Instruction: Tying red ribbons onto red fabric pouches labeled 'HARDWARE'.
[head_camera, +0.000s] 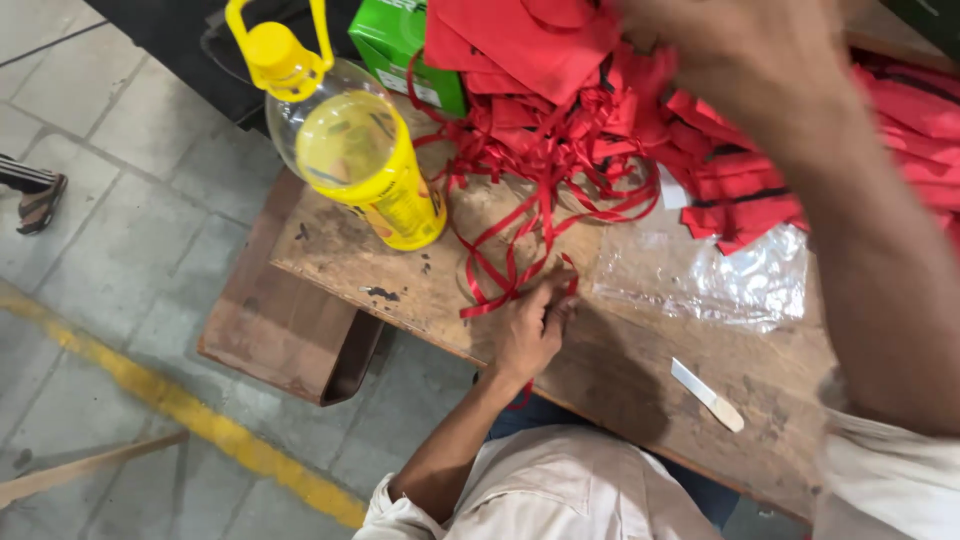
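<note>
Seen from above, looking down at a worn wooden surface (640, 380) with both bare hands at work. Left hand (530, 325) resting near the middle of the near edge, its grip closed, pinching the near end of a loose red ribbon (500, 262) against the wood. From that pinch, ribbon running away toward the far side in curling loops, long axis roughly near-to-far, joining a tangle of more red strands. Right hand (735, 45) raised high and far to the right, blurred, sitting over a heap of red fabric pieces (560, 55); cannot tell whether its grip is open or closed. Left hand therefore the nearer one to the ribbon's free end, right hand well apart above the pile. Standing on the left of the surface, a yellow-capped clear bottle (350, 150) with yellow label and carry handle; behind it, a green box (395, 45). On the right, a crumpled clear plastic bag (700, 275) lying beside the red heap, and nearer, a small pale flat stick (707, 395). Far left on the grey floor, another person's sandalled foot (38, 200)
</note>
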